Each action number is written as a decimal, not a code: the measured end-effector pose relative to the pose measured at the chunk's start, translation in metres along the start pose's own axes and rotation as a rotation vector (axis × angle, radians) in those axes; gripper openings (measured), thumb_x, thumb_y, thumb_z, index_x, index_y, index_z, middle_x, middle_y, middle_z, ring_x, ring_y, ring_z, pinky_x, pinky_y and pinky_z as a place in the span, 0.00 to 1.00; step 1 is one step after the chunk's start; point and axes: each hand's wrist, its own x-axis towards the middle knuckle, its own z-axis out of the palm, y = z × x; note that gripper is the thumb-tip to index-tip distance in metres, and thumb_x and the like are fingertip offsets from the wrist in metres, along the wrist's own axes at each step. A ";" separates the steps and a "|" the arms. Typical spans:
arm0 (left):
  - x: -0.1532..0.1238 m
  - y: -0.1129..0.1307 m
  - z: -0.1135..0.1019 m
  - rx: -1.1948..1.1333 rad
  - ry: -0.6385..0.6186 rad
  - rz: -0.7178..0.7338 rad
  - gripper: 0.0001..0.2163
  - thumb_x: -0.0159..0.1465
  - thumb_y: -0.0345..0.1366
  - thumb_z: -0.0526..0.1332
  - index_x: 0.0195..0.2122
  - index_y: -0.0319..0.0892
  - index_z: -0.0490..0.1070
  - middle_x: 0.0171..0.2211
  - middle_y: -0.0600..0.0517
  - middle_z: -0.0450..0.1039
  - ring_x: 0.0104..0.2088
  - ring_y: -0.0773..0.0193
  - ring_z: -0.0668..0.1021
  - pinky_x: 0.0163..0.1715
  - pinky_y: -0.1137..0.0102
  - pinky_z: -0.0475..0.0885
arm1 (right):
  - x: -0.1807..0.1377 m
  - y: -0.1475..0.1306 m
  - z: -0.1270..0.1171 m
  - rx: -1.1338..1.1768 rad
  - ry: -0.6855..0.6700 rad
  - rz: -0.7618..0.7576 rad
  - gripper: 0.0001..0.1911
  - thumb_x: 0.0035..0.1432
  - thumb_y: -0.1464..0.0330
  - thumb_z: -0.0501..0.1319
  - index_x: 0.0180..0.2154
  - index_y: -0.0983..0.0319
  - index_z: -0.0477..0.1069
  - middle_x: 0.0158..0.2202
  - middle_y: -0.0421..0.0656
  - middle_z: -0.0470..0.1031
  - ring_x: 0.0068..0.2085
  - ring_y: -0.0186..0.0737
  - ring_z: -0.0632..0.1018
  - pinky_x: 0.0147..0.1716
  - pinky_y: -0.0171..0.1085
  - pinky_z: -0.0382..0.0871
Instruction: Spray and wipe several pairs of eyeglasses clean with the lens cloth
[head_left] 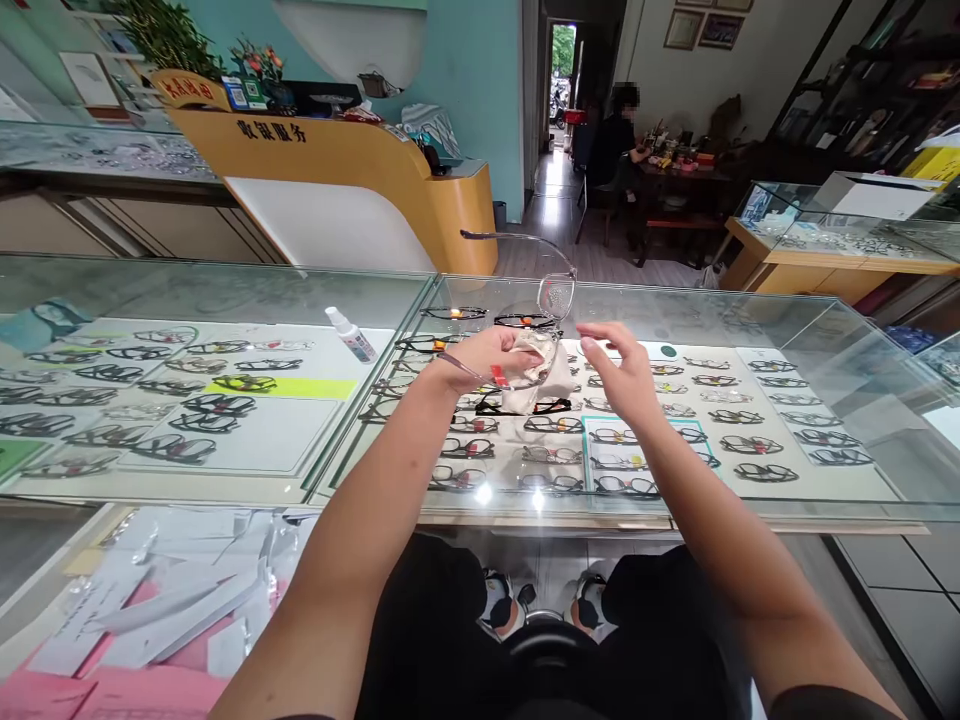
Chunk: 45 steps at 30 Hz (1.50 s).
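Observation:
My left hand [484, 358] is closed on a pair of thin-rimmed eyeglasses [557, 296] together with a white cloth [556, 382]. The glasses are held on end above the glass counter, with one lens up and a temple reaching out to the left. Droplets or smears show on the upper lens. Cloth and fingers cover the other lens. Just to the right, my right hand [628, 378] is open, thumb and fingers apart, holding nothing. It is close to the glasses but apart from them.
Under the glass of the display counter [817, 300] lie rows of spectacle frames [754, 445]. A white spray bottle [351, 335] is at the left. Papers and pink sheets [150, 690] fill an area at lower left. Beyond are a cashier desk [337, 165] and a seated person [619, 150].

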 end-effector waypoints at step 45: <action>0.013 -0.023 0.041 -0.149 0.227 0.032 0.23 0.53 0.49 0.81 0.39 0.39 0.78 0.32 0.52 0.78 0.30 0.64 0.76 0.32 0.70 0.69 | 0.008 0.017 -0.004 -0.557 -0.064 -0.402 0.17 0.75 0.70 0.57 0.56 0.54 0.82 0.37 0.44 0.79 0.40 0.44 0.74 0.41 0.44 0.58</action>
